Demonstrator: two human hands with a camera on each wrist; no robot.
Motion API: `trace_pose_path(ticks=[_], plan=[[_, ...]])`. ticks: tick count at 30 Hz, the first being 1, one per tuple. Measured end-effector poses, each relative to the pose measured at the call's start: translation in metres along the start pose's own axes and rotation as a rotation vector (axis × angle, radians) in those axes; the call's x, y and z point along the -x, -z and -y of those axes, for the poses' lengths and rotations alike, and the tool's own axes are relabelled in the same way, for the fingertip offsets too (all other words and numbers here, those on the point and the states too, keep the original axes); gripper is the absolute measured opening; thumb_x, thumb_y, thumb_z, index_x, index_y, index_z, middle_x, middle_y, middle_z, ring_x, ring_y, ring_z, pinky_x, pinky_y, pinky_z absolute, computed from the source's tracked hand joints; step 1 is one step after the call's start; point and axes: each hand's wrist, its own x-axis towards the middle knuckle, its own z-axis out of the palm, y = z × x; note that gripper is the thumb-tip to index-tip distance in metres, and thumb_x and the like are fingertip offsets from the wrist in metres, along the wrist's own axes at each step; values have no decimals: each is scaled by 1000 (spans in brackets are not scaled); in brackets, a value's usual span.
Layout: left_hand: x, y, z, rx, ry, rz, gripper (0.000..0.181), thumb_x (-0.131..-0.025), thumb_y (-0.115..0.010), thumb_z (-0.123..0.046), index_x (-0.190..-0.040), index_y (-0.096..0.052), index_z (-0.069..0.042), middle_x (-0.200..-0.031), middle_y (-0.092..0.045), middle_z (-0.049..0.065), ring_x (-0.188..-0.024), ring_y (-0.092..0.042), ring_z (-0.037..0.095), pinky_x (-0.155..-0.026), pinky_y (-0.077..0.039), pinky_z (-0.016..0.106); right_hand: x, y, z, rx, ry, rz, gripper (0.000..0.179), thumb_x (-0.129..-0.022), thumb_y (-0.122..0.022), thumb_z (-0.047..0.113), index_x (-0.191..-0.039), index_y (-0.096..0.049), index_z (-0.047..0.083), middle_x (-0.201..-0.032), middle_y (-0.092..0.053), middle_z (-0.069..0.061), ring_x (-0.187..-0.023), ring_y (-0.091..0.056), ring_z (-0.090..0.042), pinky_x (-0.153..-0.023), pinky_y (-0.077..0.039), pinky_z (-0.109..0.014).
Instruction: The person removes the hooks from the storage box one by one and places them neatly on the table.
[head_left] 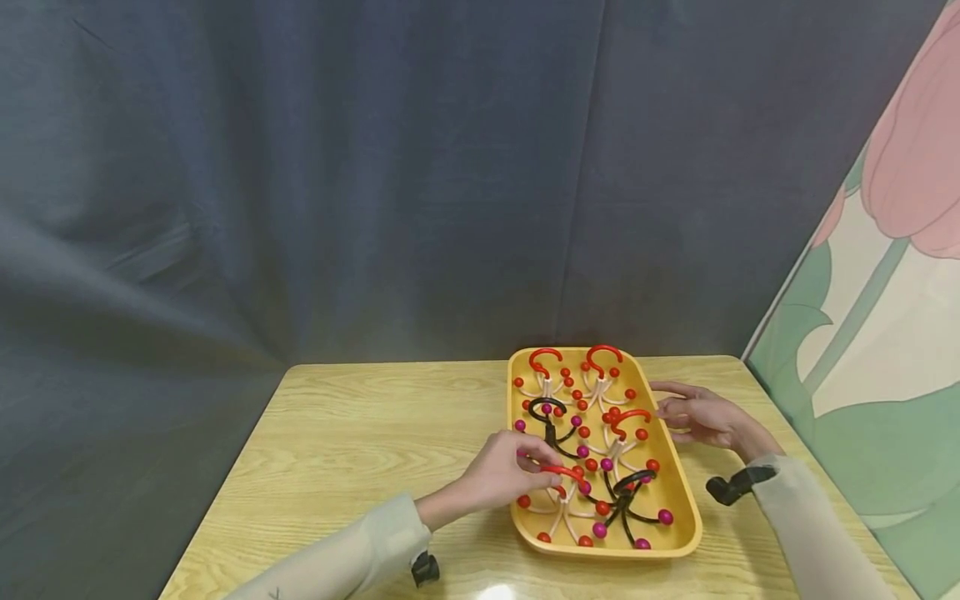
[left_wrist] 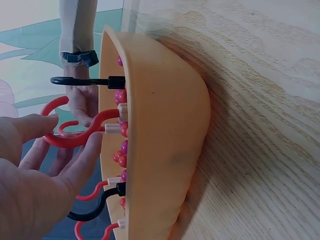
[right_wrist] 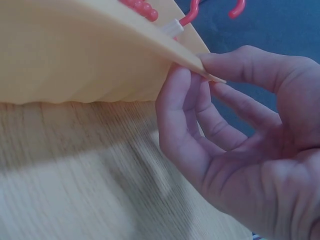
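My left hand (head_left: 510, 473) pinches the red hook (left_wrist: 70, 141) of a white-armed, red-balled multi-arm hook at the front left of a yellow tray (head_left: 607, 552). This hook stands upright, its splayed arms down in the tray. In the right wrist view, my right hand (right_wrist: 250, 125) grips the tray's rim (right_wrist: 192, 62), thumb on top and fingers beneath. Around them in the tray stand more such hooks: several white ones with red tops, like the one at the back right (head_left: 600, 387), and two black ones with magenta balls, one at the front right (head_left: 624, 500).
The tray sits on a light wooden table (head_left: 360, 433), right of its middle. A dark curtain (head_left: 420, 183) hangs behind the table. On the right is a panel with a painted tulip (head_left: 915, 167). Bare wood extends left of the tray.
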Motion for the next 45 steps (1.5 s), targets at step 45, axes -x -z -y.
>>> trace_pose_path(ticks=[45], plan=[[-5, 2, 10, 194, -15, -93, 21, -93, -82, -29, -110, -84, -18, -103, -83, 0, -69, -62, 0, -60, -49, 15, 7, -3, -11, -195, 9, 11, 48, -107, -60, 12, -152, -52, 25, -117, -77, 2, -109, -77, -22, -89, -64, -42]])
